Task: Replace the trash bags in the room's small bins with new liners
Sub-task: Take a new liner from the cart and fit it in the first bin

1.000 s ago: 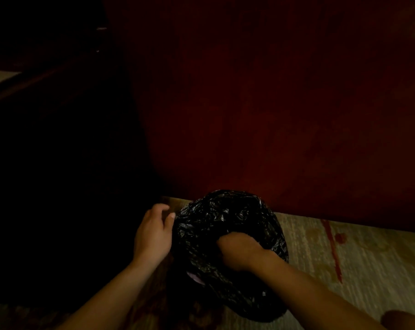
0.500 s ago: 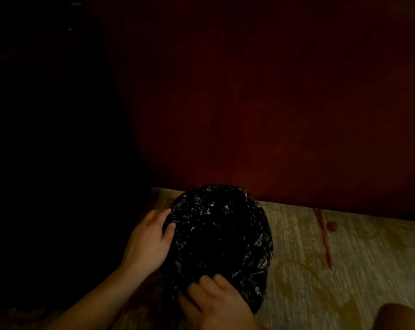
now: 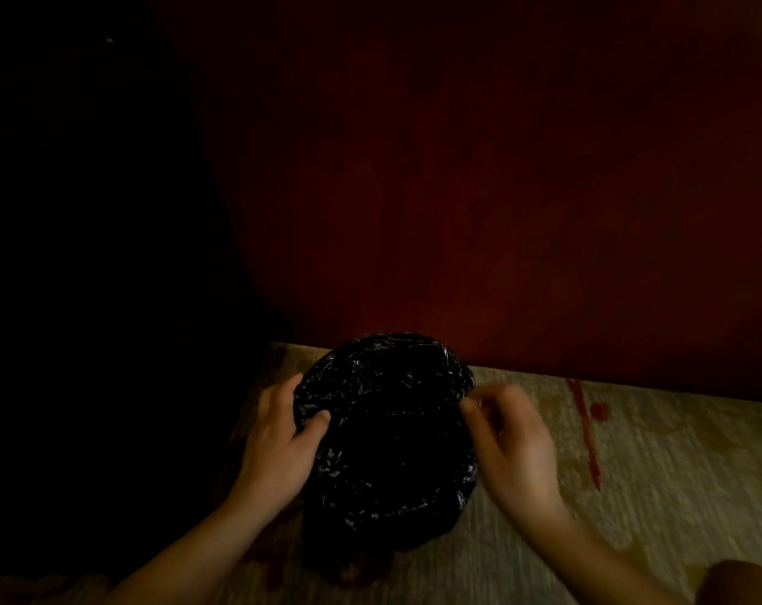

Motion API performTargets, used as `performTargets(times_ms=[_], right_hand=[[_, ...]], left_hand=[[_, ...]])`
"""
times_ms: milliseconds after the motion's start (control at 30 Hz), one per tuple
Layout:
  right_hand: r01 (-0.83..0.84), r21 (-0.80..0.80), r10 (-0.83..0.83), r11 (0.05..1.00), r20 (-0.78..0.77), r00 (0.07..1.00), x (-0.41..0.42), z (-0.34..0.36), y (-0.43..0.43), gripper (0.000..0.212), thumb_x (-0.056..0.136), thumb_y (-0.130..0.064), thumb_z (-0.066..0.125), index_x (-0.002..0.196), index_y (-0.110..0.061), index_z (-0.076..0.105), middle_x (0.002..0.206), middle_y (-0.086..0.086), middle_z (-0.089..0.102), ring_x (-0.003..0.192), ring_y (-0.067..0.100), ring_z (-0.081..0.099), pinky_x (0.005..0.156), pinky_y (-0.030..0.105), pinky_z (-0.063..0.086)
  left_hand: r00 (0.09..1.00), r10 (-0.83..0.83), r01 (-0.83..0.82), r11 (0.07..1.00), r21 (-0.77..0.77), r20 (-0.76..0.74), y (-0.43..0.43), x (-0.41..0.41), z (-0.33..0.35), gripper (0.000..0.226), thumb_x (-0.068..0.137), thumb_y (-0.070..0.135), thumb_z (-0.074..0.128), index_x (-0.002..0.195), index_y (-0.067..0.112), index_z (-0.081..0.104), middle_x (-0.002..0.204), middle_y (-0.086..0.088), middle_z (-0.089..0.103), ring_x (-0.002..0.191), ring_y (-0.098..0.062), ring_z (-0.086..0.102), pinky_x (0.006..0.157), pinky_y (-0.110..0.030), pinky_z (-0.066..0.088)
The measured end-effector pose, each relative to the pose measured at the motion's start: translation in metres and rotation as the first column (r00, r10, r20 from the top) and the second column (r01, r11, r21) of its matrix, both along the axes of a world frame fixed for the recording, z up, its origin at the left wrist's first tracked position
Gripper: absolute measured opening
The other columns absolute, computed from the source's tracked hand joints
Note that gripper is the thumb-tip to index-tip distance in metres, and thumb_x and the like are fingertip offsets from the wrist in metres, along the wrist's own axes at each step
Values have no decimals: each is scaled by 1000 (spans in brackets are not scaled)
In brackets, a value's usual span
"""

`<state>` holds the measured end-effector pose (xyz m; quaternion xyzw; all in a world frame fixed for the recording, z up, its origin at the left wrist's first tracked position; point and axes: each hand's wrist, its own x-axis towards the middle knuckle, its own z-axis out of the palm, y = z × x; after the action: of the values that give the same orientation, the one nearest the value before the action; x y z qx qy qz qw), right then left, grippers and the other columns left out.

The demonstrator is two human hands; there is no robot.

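Now your right hand (image 3: 512,434) crosses over, pinching the liner (image 3: 387,443); left hand (image 3: 278,438) grips it opposite, so nearly seated.

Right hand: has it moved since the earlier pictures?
Yes: the right hand moved from the middle of the black liner to its right rim, nearer the red streak.

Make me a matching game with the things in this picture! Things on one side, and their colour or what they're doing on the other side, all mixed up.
Things:
1. bag
2. wall
3. rug
4. left hand

Matches:
a. pale with red marks
b. grips the bag's rim
c. dark red
d. black and crinkly

Pairs: 1-d, 2-c, 3-a, 4-b
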<state>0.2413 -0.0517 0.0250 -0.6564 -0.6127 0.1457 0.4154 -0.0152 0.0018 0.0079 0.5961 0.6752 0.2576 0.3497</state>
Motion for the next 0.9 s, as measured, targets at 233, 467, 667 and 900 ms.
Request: performTargets(times_ms=[233,467,667,900], right_hand=[[-253,-481,159,840,-228,961,30,-13,80,38,102,-43,45,134,-26,57,123,1,67,110,23,65,89,48,54],[-150,-608,-63,779,-315,947,26,-28,112,37,98,-30,61,65,-16,53,57,4,46,48,18,42,54,36,34],[-220,-647,-71,731,-392,917,35,-29,110,11,96,-16,61,86,-12,66,88,7,65,74,19,61,65,33,46],[-423,-505,132,752,-513,848,15,-5,140,31,101,-36,53,126,-20,62,113,-11,62,103,10,60,90,33,46]], left_hand=[[998,64,-65,997,46,26,13,8,-2,54,95,38,57,144,28,36,146,5,33,131,-19,40,96,-32,37],[993,76,-72,996,-48,92,26,16,-5,50,98,47,49,146,39,36,156,8,30,141,-18,33,108,-37,32],[991,88,-80,993,-87,97,38,17,-11,53,98,54,43,147,37,35,155,6,35,140,-20,37,109,-40,34],[983,177,-177,984,-1,58,65,12,-16,28,99,34,54,119,18,66,115,-2,67,106,-23,63,93,-41,53]])
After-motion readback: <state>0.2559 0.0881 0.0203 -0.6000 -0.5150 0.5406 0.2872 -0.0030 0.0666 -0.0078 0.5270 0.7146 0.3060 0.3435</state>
